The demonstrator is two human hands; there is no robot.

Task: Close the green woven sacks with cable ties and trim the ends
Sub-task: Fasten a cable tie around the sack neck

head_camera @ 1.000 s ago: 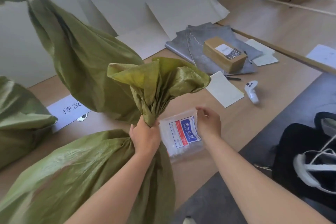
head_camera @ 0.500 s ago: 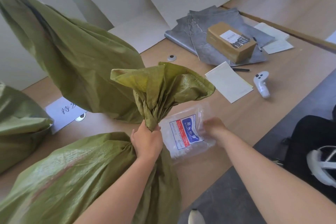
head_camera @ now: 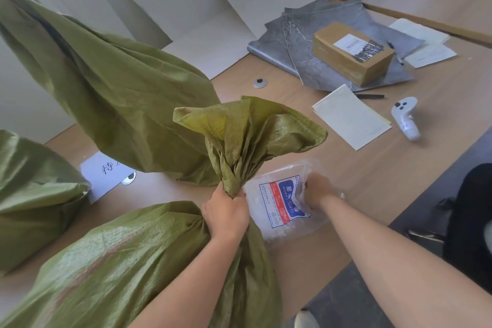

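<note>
Sack (head_camera: 149, 261) at seven o'clock is lying on the table (head_camera: 372, 181), its neck bunched tight in the left hand (head_camera: 226, 214). Right hand (head_camera: 318, 189), a moment ago hovering above, is now reaching into the tie bag (head_camera: 279, 202) at five o'clock; its grip is hidden, so a tie is probably coming next.

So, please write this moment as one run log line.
left hand: gripping sack neck | right hand: inside cable tie bag | tie: not on

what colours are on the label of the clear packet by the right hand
The label is white with a blue panel and a red stripe, seen in the head view.
</note>
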